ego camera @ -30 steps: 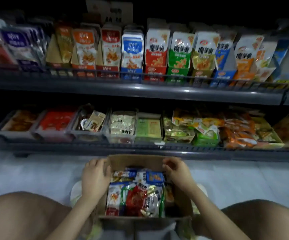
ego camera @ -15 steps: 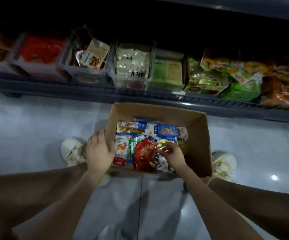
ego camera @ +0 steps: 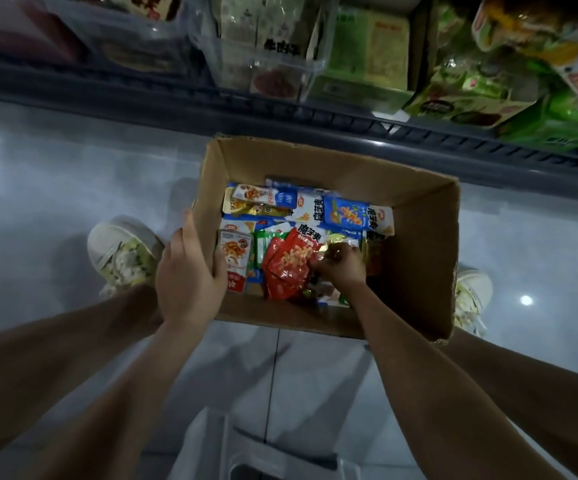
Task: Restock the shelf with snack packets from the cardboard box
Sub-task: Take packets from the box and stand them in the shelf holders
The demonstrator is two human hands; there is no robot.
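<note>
**Take the red packet by its sealed edge and brace the box**

Your right hand (ego camera: 341, 268) is down inside the box with its fingers curled tight. It pinches the right edge of a glossy red foil snack packet (ego camera: 289, 266) lying on top of the heap. A crinkled gold foil packet (ego camera: 336, 242) sits against your knuckles, and I cannot tell whether it is caught in the same pinch. Your left hand (ego camera: 187, 271) grips the left wall of the open brown cardboard box (ego camera: 419, 237), thumb hooked over the rim to the inside and fingers along the outside.

Expect the red packet to be very light, soft and slick. The film will probably crinkle and slide against its neighbours, and a loose hold could let it slip or drag a second packet up with it. The flat sealed edge you have now looks like the best place to hold it. Squeezing the middle risks crushing what is inside.

Around the red packet lie blue-and-white snack packets (ego camera: 344, 213) toward the far wall, and a white-and-orange packet (ego camera: 235, 258) sits just beside your left thumb. The box stands on the pale glossy tiled floor (ego camera: 55, 174) between your white shoes (ego camera: 121, 258). It is just in front of the dark metal bottom shelf (ego camera: 280, 112), where a clear plastic bin (ego camera: 266, 50) and green cartons (ego camera: 377, 53) already hold stock.
</note>
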